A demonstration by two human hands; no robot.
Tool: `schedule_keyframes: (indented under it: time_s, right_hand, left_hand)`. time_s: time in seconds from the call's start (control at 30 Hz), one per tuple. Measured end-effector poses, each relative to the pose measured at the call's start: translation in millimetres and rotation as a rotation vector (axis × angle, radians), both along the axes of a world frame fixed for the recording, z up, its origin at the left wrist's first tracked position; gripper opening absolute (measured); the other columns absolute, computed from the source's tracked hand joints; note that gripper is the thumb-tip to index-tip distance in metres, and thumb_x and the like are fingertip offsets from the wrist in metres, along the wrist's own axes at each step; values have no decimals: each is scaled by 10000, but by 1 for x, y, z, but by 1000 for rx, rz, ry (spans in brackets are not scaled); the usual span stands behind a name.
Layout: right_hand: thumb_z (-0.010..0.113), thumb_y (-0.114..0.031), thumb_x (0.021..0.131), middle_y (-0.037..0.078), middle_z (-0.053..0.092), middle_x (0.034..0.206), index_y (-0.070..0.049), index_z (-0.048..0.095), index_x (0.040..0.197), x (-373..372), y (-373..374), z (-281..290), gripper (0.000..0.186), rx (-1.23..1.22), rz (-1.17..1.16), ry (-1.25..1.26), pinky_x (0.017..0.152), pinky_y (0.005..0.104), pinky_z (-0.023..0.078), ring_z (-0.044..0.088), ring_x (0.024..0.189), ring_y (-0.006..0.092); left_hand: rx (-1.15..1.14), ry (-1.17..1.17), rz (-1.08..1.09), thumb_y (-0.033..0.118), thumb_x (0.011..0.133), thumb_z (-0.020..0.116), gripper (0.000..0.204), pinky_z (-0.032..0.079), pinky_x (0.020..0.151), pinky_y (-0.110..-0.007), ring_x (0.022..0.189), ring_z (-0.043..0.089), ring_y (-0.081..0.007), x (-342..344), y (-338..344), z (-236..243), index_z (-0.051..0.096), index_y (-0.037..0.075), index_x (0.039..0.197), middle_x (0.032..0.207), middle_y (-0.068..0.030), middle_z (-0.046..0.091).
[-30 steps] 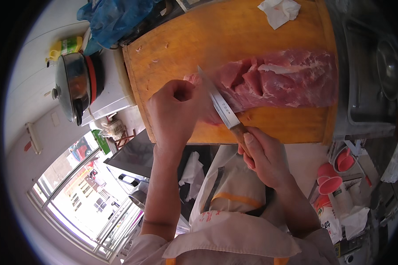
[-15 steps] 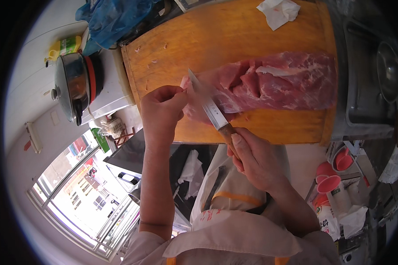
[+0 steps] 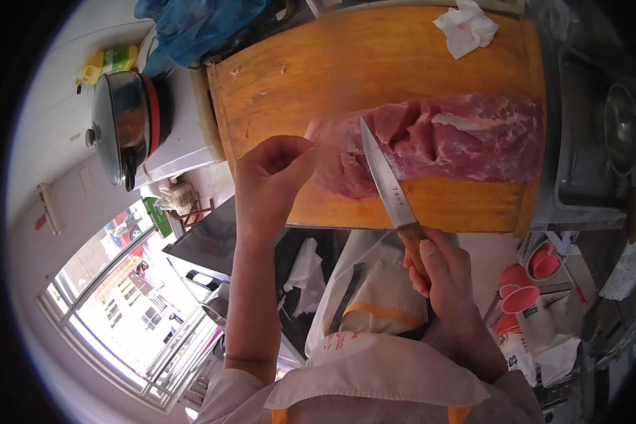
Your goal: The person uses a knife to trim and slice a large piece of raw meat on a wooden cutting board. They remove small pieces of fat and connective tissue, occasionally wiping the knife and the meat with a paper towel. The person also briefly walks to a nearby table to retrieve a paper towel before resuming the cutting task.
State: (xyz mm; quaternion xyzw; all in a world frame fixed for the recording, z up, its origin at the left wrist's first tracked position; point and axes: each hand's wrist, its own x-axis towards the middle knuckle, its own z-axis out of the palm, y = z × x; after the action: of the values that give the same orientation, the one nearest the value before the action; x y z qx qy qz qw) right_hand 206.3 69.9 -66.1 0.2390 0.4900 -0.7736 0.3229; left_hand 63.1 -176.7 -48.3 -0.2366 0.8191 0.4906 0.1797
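Note:
A long slab of raw red meat (image 3: 466,145) with pale streaks and deep cuts lies across the wooden cutting board (image 3: 297,78). My left hand (image 3: 272,177) is closed in a pinch at the slab's left end, with thumb and fingertips on its pale edge. Exactly how much meat is between them is hidden. In my right hand (image 3: 442,272) is the brown wooden handle of a knife (image 3: 389,184). Its blade points up and away to the left, over the left part of the meat; I cannot tell whether it touches.
A crumpled white tissue (image 3: 466,30) lies on the board's far right. Beyond the far left corner is a blue plastic bag (image 3: 198,28); a lidded pot (image 3: 124,124) stands to the left. At right are a metal tray (image 3: 586,191) and a ladle (image 3: 620,131); pink scoops (image 3: 521,298) sit lower.
The knife and my right hand have moved to the right, taking the blade away from my left fingers. My left hand keeps its pinch at the meat's end. The whole view has shifted slightly.

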Motion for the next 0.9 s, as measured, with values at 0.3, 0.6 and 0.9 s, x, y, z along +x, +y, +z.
schedule_keyframes:
  time_s: [0.3, 0.6, 0.9]
  right_hand:
    - [443, -298, 1170, 56, 630, 908, 38, 631, 1331, 4, 16, 9, 417, 90, -7, 8, 527, 238, 388, 489, 586, 62]
    - [435, -289, 1171, 43, 637, 888, 27, 649, 1291, 2, 9, 16, 399, 131, 11, 54, 535, 237, 400, 500, 583, 58]
    - [433, -261, 1171, 48, 646, 899, 35, 645, 1345, 4, 18, 21, 403, 189, -29, 67, 527, 229, 392, 493, 586, 55]
  left_hand:
    - [153, 14, 25, 110, 939, 831, 231, 441, 683, -257, 735, 575, -96, -44, -51, -22, 769, -65, 1078, 861, -21, 703]
    - [-402, -99, -179, 313, 771, 964, 381, 512, 601, -304, 609, 661, -145, -79, -89, -63, 788, -24, 795, 648, -67, 689]
    - [-586, 97, -391, 220, 772, 904, 203, 586, 705, -384, 670, 733, -284, -70, -101, -55, 832, 36, 820, 713, -118, 754]
